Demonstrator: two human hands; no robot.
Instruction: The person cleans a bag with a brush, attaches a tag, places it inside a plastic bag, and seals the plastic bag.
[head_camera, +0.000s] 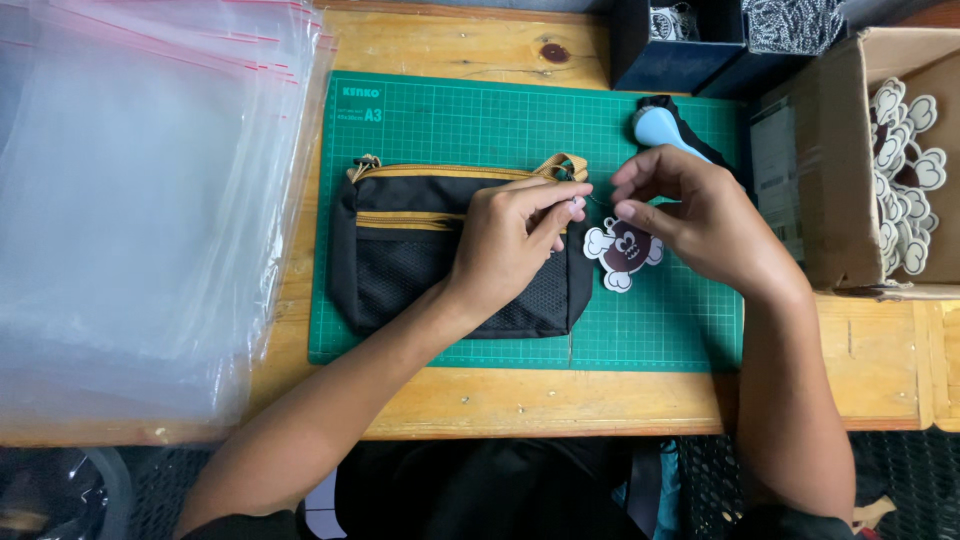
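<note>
A black pouch (400, 255) with tan zip trim and a mesh front lies on a green cutting mat (480, 115). My left hand (510, 240) rests on the pouch's upper right corner, its fingertips pinched at the tan loop (565, 165) there. My right hand (695, 215) hovers just right of it, fingers pinched on a thin chain. A brown and white cartoon tag (622, 252) lies on the mat below the fingers, between both hands.
A thick stack of clear zip bags (140, 200) covers the table's left side. An open cardboard box (850, 180) of several similar tags stands at the right. A pale blue tool (662, 128) lies on the mat's far edge, dark bins (680, 50) behind it.
</note>
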